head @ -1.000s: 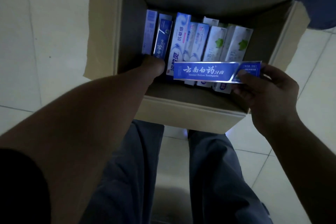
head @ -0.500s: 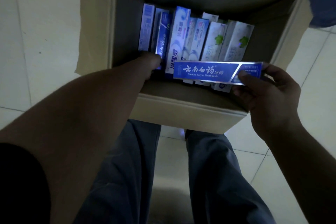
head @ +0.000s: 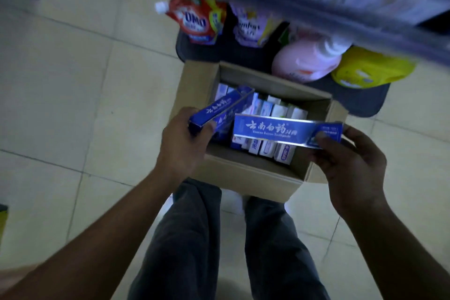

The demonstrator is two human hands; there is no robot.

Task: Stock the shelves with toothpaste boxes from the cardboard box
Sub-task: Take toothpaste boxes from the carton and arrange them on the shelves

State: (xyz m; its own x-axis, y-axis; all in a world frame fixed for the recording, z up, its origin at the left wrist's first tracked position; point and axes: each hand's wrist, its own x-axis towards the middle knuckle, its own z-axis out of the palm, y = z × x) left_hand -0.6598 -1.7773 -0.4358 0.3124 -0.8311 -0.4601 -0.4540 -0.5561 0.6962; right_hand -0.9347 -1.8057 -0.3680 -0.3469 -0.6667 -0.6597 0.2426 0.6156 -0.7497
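- A long blue toothpaste box with white lettering point(head: 287, 131) is held level over the open brown cardboard box point(head: 246, 175); the right hand point(head: 350, 165) has its grip closed on the box's right end, thumb on the printed face.
- A second blue toothpaste box point(head: 219, 109) sits in the left hand point(head: 185, 143), tilted so its far end points up and away over the carton's left side; the grip is closed round its near end. It looks to be two boxes held together, but blur makes that uncertain.
- Inside the cardboard box, a row of white and pale-blue toothpaste boxes point(head: 270, 129) stands upright, partly hidden by the two held boxes.
- The carton rests on the pale tiled floor point(head: 73, 105), just ahead of the person's grey-trousered legs point(head: 185, 238).
- Beyond it, on a dark low shelf point(head: 365, 100), stand a red spouted refill pouch point(head: 197, 19), a purple-and-white pouch point(head: 248, 27), a pink bottle point(head: 304, 61) and a yellow bottle point(head: 370, 68).
- A blurred grey shelf edge point(head: 316, 7) crosses the top.
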